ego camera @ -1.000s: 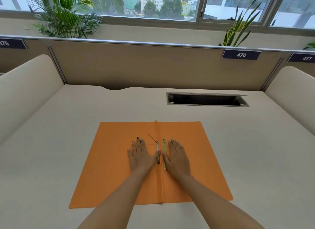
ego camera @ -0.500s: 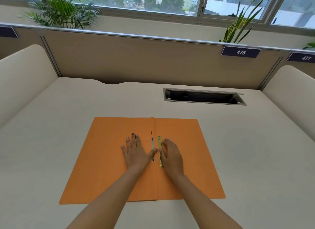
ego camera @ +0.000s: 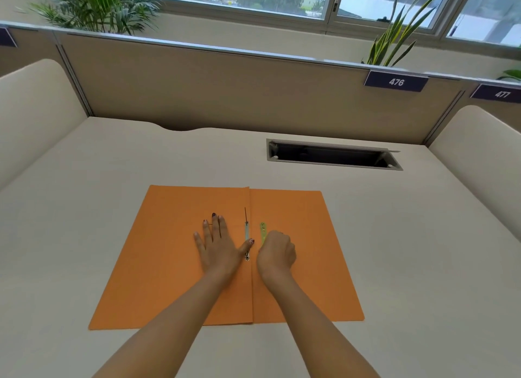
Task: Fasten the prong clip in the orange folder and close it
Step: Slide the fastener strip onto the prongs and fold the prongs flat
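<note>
The orange folder (ego camera: 310,265) lies open and flat on the desk, its spine running toward me. A pale prong clip strip (ego camera: 247,231) with a thin dark prong sticking out at its far end lies just left of the spine. A green clip bar (ego camera: 263,231) lies just right of it. My left hand (ego camera: 218,246) rests flat on the left flap, fingers spread, thumb touching the pale strip. My right hand (ego camera: 277,252) is curled over the near end of the green bar; its fingertips are hidden, so the grip cannot be made out.
A beige desk (ego camera: 423,265) has a cable slot (ego camera: 332,154) at the back right. Partition walls (ego camera: 225,87) enclose the back and both sides. Potted plants (ego camera: 95,8) stand behind the partition by the window.
My right hand has curled from flat into a loose fist over the green bar. The left hand stays flat. The view has shifted slightly.
</note>
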Tool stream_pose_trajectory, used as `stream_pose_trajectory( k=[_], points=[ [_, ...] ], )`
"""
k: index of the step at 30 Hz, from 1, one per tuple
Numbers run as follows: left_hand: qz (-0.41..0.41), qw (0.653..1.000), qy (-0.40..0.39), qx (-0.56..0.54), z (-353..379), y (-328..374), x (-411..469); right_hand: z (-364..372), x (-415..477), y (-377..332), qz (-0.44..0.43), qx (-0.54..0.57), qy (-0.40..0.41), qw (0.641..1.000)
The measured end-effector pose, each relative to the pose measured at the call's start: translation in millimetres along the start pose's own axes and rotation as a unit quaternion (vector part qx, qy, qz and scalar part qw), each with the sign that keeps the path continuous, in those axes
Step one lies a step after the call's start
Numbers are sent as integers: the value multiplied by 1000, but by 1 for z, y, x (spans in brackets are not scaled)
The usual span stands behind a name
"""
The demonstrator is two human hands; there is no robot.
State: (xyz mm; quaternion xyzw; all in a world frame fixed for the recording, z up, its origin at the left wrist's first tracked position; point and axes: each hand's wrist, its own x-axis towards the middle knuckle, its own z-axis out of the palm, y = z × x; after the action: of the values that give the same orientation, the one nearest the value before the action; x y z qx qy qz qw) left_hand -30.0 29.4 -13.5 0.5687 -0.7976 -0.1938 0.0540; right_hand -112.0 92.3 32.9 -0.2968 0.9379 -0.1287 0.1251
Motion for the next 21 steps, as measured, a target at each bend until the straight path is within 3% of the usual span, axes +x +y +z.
stream_pose_trajectory(
  k=[10,21],
  points=[
    [0,1000,-2,13,-1,1,0,-16,-1,-11,66,45,-91,993],
    [-1,1000,-3,21,-1,2,1,-15,-13,-10,43,68,-25,996]
  ],
)
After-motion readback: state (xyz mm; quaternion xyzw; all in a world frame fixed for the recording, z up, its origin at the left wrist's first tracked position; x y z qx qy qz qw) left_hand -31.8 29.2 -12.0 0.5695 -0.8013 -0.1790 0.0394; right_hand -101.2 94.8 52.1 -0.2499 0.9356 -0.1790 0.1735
